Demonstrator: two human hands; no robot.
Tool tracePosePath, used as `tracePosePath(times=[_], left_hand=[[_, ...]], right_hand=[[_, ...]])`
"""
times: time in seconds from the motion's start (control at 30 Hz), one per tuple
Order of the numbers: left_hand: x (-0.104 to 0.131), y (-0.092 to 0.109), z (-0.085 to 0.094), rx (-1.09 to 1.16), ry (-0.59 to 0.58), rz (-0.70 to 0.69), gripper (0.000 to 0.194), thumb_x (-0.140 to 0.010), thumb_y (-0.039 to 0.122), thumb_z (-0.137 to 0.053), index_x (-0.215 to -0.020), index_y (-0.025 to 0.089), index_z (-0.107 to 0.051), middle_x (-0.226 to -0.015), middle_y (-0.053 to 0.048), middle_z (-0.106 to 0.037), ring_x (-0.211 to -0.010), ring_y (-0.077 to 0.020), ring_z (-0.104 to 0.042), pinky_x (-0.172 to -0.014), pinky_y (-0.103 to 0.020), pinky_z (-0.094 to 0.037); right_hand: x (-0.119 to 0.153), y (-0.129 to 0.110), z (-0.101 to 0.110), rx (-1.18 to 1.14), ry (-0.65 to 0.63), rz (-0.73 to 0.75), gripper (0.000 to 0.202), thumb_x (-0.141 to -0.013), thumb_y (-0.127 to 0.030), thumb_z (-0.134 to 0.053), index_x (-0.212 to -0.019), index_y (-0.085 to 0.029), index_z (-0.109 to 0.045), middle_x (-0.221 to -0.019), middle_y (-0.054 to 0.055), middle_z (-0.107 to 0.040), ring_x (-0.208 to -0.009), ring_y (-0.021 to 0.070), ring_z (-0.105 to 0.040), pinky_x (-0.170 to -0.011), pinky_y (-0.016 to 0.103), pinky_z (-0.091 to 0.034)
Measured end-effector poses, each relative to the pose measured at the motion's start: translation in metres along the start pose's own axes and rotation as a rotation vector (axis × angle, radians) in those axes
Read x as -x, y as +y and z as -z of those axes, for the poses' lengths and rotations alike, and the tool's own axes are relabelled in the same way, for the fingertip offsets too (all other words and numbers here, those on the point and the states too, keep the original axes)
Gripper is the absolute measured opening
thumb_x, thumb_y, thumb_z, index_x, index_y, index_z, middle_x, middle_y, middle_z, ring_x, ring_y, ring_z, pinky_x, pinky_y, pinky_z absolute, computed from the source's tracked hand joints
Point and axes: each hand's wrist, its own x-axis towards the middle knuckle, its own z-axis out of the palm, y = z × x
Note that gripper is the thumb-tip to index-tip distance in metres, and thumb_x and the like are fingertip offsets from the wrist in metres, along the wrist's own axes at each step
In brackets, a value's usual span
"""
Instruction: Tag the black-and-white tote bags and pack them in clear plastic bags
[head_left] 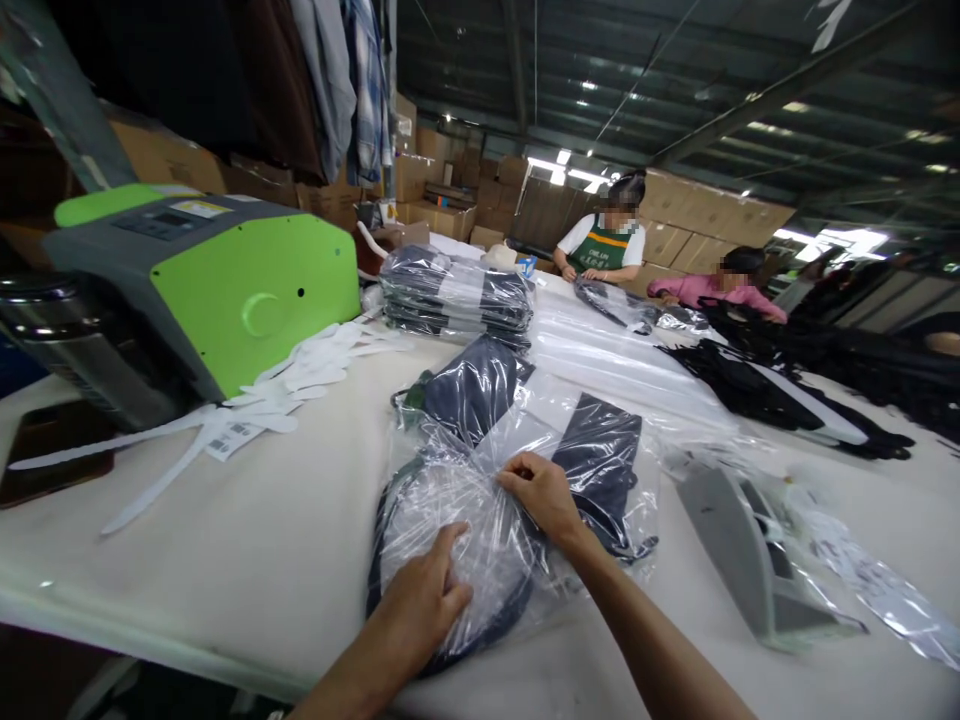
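In front of me lies a clear plastic bag, crinkled and shiny, over a rounded dark-edged item. My left hand rests on it, index finger stretched out and thumb apart. My right hand has its thumb and fingertips pinched together on the bag's film at its far side. Just beyond the hands, a folded dark item with a white band shows through clear plastic. Whether it shares the bag under my hands, I cannot tell.
Left stand a green-and-grey machine, a dark metal flask, a phone and white paper strips. Bagged packs are stacked behind. A grey dispenser-like holder sits right. Two people work across the table.
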Motion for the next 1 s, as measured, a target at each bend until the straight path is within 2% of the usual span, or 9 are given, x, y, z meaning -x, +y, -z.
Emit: tracePosePath(times=[0.1,0.23,0.3,0.37,0.43,0.5,0.6,0.7,1.0], left_hand=[[-0.002,-0.005,-0.001,-0.036,0.006,0.007,0.071,-0.082,0.018,-0.055,-0.149,0.022,-0.033,-0.071,0.006,-0.058,-0.072,-0.0179,-0.060,-0.068,-0.028,-0.037],[0.004,-0.006,0.003,-0.102,-0.024,0.042,0.079,-0.081,0.014,-0.057,-0.153,0.022,-0.027,-0.070,0.006,-0.058,-0.070,-0.0188,-0.060,-0.068,-0.029,-0.037],[0.005,0.002,0.010,-0.130,-0.008,0.015,0.074,-0.082,0.016,-0.060,-0.150,0.023,-0.034,-0.080,0.003,-0.063,-0.075,-0.0188,-0.062,-0.072,-0.029,-0.041],[-0.001,0.016,0.021,-0.185,0.081,-0.073,0.056,-0.086,0.019,-0.061,-0.140,0.023,-0.048,-0.096,-0.002,-0.067,-0.084,-0.0184,-0.064,-0.079,-0.030,-0.045],[-0.018,0.034,0.034,-0.291,0.222,-0.202,0.034,-0.091,0.022,-0.057,-0.125,0.024,-0.059,-0.108,-0.004,-0.066,-0.093,-0.0190,-0.063,-0.087,-0.031,-0.046],[-0.044,0.050,0.044,-0.406,0.304,-0.301,0.022,-0.094,0.024,-0.055,-0.113,0.023,-0.065,-0.110,-0.005,-0.066,-0.102,-0.0211,-0.061,-0.092,-0.033,-0.046],[-0.088,0.064,0.049,-0.483,0.258,-0.346,0.015,-0.091,0.023,-0.060,-0.101,0.021,-0.070,-0.104,-0.006,-0.068,-0.104,-0.0233,-0.060,-0.092,-0.034,-0.046],[-0.117,0.065,0.046,-0.494,0.194,-0.338,0.011,-0.085,0.019,-0.066,-0.093,0.020,-0.072,-0.096,-0.005,-0.070,-0.097,-0.0229,-0.063,-0.086,-0.032,-0.046],[-0.132,0.060,0.043,-0.494,0.146,-0.293,0.006,-0.081,0.019,-0.064,-0.082,0.020,-0.070,-0.088,-0.003,-0.068,-0.082,-0.0188,-0.061,-0.072,-0.027,-0.042]], right_hand=[[-0.004,0.002,-0.003,0.087,0.036,0.032,0.014,-0.082,-0.032,-0.070,-0.074,-0.020,-0.070,-0.079,0.001,-0.069,-0.073,0.0156,-0.061,-0.072,0.027,-0.043],[-0.007,0.003,-0.002,0.170,-0.005,-0.018,0.013,-0.080,-0.033,-0.074,-0.074,-0.021,-0.071,-0.078,0.000,-0.067,-0.071,0.0144,-0.059,-0.070,0.026,-0.041],[-0.008,0.003,-0.001,0.174,-0.031,-0.025,0.013,-0.079,-0.034,-0.075,-0.076,-0.022,-0.071,-0.079,-0.001,-0.067,-0.071,0.0140,-0.059,-0.069,0.026,-0.040],[-0.007,0.004,0.000,0.171,-0.039,-0.017,0.012,-0.079,-0.033,-0.076,-0.077,-0.022,-0.071,-0.079,-0.002,-0.067,-0.072,0.0136,-0.060,-0.068,0.025,-0.040],[-0.006,0.005,0.000,0.168,-0.037,-0.011,0.012,-0.078,-0.033,-0.077,-0.079,-0.022,-0.071,-0.080,-0.002,-0.068,-0.072,0.0135,-0.060,-0.068,0.025,-0.039],[-0.005,0.005,-0.001,0.173,-0.031,-0.012,0.013,-0.078,-0.034,-0.077,-0.079,-0.022,-0.071,-0.080,-0.002,-0.068,-0.072,0.0137,-0.061,-0.067,0.025,-0.039],[-0.005,0.004,-0.001,0.189,-0.024,-0.009,0.017,-0.081,-0.038,-0.075,-0.080,-0.022,-0.071,-0.083,-0.001,-0.069,-0.075,0.0147,-0.062,-0.067,0.025,-0.038],[-0.005,0.002,0.000,0.207,-0.029,-0.005,0.016,-0.083,-0.037,-0.073,-0.081,-0.022,-0.072,-0.085,0.000,-0.071,-0.077,0.0150,-0.062,-0.067,0.025,-0.037],[-0.004,-0.001,0.002,0.218,-0.040,-0.057,0.011,-0.078,-0.032,-0.076,-0.082,-0.023,-0.073,-0.086,0.000,-0.071,-0.077,0.0145,-0.061,-0.065,0.025,-0.034]])
